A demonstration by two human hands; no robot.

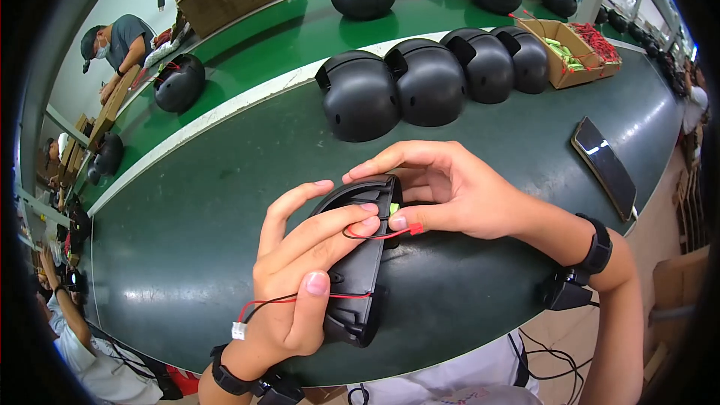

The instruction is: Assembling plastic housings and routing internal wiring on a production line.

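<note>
My left hand (300, 270) grips a black curved plastic shell (358, 255) edge-on over the dark green table (187, 240). A red and black wire pair with a small white plug (238, 330) runs under its thumb. My right hand (442, 195) reaches over the shell's top, its thumb and fingers pinching a small red connector (415, 229) on another red and black wire. A bit of yellow-green (393, 208) shows inside the shell between the fingers.
Several black dome-shaped shells (427, 79) line up behind my hands. A cardboard box (574, 52) holds green packs with red wires. A phone (604, 166) lies at right. More shells ride the green conveyor (300, 30). Other people work at far left.
</note>
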